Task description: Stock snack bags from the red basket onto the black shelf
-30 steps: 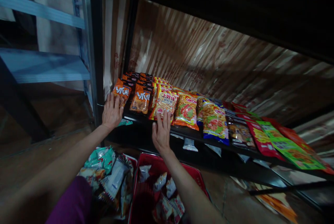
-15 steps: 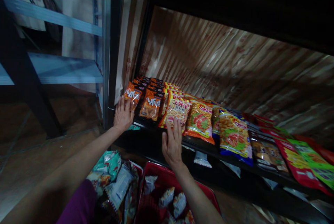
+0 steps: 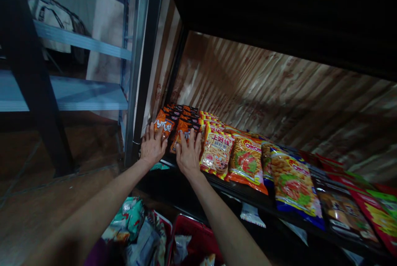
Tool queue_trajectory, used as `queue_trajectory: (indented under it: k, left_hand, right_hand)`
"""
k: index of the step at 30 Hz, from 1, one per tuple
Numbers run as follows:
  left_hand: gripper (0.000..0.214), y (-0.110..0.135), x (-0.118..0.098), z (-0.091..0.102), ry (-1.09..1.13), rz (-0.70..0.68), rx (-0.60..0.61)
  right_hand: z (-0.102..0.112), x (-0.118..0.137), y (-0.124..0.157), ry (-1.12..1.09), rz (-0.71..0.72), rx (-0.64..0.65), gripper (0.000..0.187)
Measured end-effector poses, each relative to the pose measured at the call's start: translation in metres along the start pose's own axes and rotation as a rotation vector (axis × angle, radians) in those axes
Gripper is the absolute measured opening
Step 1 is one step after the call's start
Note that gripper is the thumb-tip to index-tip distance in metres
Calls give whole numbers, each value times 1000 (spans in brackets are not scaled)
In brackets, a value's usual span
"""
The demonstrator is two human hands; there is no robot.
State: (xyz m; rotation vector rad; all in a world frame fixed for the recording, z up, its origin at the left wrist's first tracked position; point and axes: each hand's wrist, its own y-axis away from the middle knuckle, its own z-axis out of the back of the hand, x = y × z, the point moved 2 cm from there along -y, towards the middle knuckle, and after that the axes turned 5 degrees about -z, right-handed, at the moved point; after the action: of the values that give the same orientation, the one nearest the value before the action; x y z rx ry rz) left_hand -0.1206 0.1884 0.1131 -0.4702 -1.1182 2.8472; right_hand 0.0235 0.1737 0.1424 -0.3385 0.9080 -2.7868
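Note:
My left hand (image 3: 152, 147) lies with fingers spread against the front of the leftmost orange-and-black snack bag (image 3: 164, 123), at the shelf's left end. Fingers apart, my right hand (image 3: 190, 153) rests on the second orange-and-black snack bag (image 3: 178, 135) and hides part of its print. More such bags stand in rows behind these two. Just right of my right hand leans a yellow-and-white snack bag (image 3: 218, 152), with an orange noodle-snack bag (image 3: 247, 161) beside it. Neither hand grips anything.
A yellow-and-blue snack bag (image 3: 296, 185) and further packs continue rightward along the black shelf (image 3: 238, 193). Below stand a red basket (image 3: 198, 233) with small packets and a heap of green and white packets (image 3: 133, 216). A black post (image 3: 145, 59) bounds the left, beside a blue rack (image 3: 89, 96).
My right hand has moved left from the yellow-and-white bag to the second orange-and-black bag. My left hand stays at the leftmost bag. The whole view has shifted slightly.

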Motion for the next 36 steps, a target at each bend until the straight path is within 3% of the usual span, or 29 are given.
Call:
queue_trajectory:
  k: [9,17,36]
  left_hand:
    - [58,-2,1,-9,-67,-7,33]
    - [59,-2,3,-9,-69,-46,72]
    - [58,-5,4,-12,-36,-46,112]
  right_hand:
    - [-19,-5,-5,53,-5,11,51]
    - [-24,-7,-8,33,-4,16,61]
    - [-22,-3,-10,20,17,6,57]
